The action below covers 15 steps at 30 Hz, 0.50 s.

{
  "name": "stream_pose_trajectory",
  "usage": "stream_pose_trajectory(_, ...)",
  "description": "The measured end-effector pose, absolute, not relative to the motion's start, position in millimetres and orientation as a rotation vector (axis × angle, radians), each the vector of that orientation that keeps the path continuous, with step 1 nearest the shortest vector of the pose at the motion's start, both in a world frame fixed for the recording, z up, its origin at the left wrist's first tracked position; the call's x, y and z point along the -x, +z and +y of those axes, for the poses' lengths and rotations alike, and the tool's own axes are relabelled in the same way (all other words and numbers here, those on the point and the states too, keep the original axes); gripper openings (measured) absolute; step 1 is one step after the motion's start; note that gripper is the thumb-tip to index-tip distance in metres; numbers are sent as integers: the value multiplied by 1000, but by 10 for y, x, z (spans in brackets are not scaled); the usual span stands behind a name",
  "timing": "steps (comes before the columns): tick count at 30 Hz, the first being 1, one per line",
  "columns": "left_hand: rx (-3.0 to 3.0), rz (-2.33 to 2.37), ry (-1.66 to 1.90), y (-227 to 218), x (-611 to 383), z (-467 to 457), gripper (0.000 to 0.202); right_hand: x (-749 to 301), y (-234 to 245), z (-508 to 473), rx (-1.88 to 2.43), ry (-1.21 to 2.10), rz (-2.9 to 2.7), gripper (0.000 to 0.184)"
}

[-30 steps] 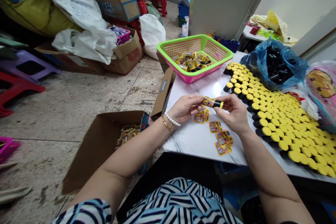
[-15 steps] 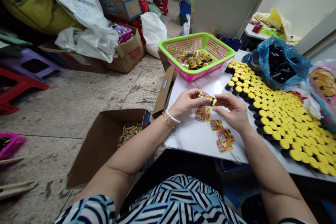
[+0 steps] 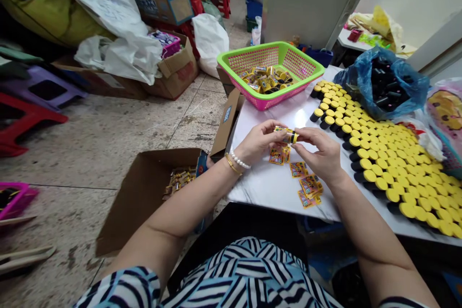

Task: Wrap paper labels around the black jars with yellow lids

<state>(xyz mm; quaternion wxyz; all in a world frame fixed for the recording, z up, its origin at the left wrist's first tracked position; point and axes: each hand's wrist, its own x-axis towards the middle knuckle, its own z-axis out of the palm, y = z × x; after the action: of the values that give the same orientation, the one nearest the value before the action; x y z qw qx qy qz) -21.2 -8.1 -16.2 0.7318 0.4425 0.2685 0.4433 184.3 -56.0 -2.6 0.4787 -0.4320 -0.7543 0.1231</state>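
Note:
Both hands meet over the white table [image 3: 260, 190], with a small black tube [image 3: 290, 136] with a yellow end lying sideways between them. A printed yellow sleeve covers part of that tube. My left hand [image 3: 257, 143] grips the sleeved end, its thumb across the print. The fingertips of my right hand [image 3: 322, 153] pinch the yellow end. Under and between the hands lie several flat printed sleeves [image 3: 310, 186], some overlapping. To the right, rows of black tubes with yellow tops [image 3: 391, 159] stand packed together.
A green-and-pink basket [image 3: 240, 85] at the table's back holds several sleeved tubes. Behind the rows sits a blue plastic bag [image 3: 348, 79] of black pieces. An open cardboard box [image 3: 126, 202] with more sleeved tubes stands low at left. Stools and sacks line the floor.
The tube has turned slightly and sits more level between my fingers. Both hands stay closed on it, almost in the same place. The camera view has shifted slightly.

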Motion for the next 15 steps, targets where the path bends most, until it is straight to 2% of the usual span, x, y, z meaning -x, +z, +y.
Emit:
stream_pose_trajectory(3,-1043,638,989,-141,219,-98,44,-1823,-63,-560,1079,374,-1775,36)
stream_pose_trajectory(9,-1273,704,999,-71,218,-163,38,-1756,-109,-526,1121,1004,-1451,34)
stream_pose_trajectory(13,-1122,662,971,-109,229,-132,52,-1803,-115,-481,1085,965,-1430,37)
stream_pose_trajectory(15,-1076,647,971,-142,237,-98,51,-1839,-125,-460,1053,950,-1439,40)
